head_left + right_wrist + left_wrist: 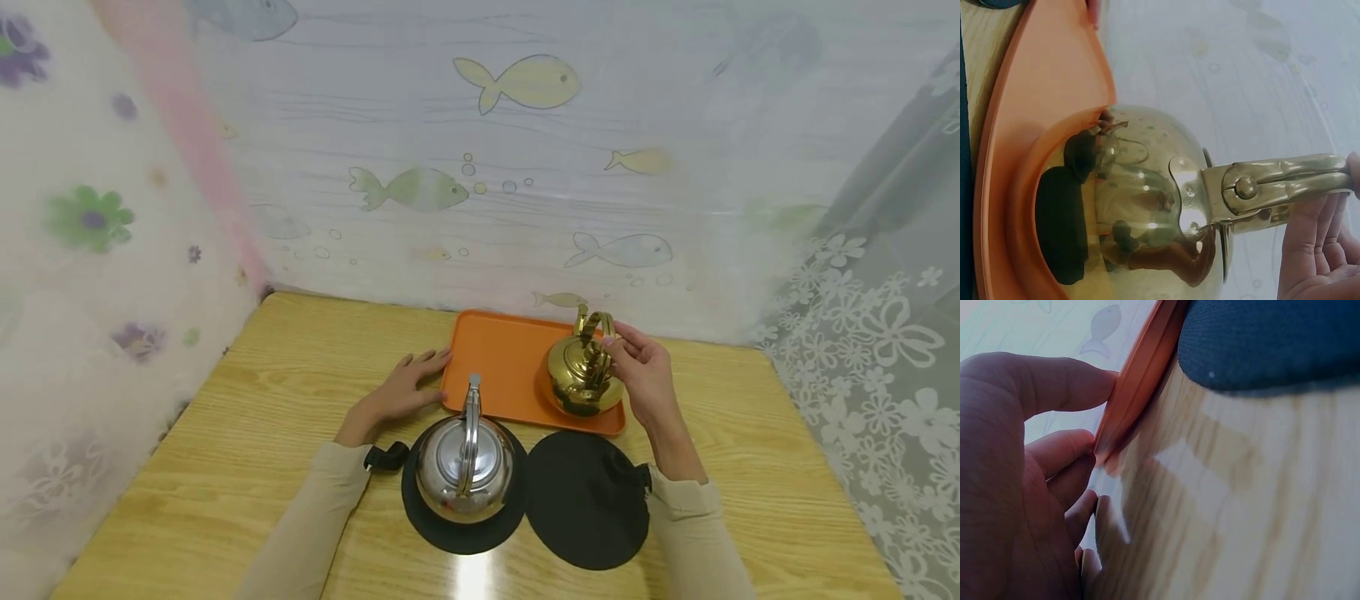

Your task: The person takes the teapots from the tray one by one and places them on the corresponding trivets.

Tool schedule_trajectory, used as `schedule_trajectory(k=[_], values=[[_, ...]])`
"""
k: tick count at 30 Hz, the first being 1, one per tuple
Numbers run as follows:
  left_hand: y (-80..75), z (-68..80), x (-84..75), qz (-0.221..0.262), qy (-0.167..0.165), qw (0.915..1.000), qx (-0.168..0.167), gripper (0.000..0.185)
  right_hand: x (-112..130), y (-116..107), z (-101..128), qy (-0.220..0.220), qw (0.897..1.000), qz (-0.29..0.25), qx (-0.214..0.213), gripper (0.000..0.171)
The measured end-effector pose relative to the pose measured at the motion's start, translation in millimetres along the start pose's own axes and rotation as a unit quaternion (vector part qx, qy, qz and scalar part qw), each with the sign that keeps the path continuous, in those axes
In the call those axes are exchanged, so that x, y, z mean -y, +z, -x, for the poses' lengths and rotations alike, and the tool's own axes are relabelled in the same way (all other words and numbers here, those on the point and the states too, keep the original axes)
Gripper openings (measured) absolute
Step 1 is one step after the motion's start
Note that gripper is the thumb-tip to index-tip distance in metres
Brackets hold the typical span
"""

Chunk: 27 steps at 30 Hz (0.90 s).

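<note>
A gold kettle (570, 390) stands on the right part of an orange tray (491, 358), its spout facing the back wall. My right hand (643, 371) holds the kettle's raised handle (1291, 178) between thumb and fingers. At the tray's left edge, my left hand (405, 387) rests with fingers extended; the thumb and fingertips touch the tray's rim (1138, 381) in the left wrist view. In front of the tray sits a silver kettle (492, 462) with its handle upright, on a round black mat (465, 542).
A second round black mat (577, 512) lies right of the silver kettle, touching or nearly touching the first mat. The wooden table (300, 358) meets a fish-patterned curtain (405, 108) behind the tray. A white floral lace curtain (877, 400) hangs at the right.
</note>
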<state>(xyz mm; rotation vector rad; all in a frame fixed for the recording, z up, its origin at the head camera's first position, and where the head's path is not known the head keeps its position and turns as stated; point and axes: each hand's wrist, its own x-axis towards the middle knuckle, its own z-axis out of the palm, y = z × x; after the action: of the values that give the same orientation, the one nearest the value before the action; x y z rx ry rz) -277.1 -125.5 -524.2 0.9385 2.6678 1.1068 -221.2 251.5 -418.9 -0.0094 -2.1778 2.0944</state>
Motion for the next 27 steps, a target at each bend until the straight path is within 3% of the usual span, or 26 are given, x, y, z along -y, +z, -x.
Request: schedule_trajectory(k=[10, 18, 27], values=[[-1.0, -1.2, 1.1, 0.0, 0.003, 1.0, 0.005, 0.07, 3, 3, 4, -0.014, 1.0, 0.026, -0.008, 0.046], [-0.1, -2.9, 4.4, 0.0, -0.01, 0.9999, 0.013, 0.072, 1, 11, 16, -0.058, 0.997, 0.046, -0.031, 0.036], [2.1, -1.3, 3.9, -0.005, -0.003, 0.9999, 0.008, 0.072, -5, 19, 26, -0.098, 0.992, 0.042, -0.061, 0.038]])
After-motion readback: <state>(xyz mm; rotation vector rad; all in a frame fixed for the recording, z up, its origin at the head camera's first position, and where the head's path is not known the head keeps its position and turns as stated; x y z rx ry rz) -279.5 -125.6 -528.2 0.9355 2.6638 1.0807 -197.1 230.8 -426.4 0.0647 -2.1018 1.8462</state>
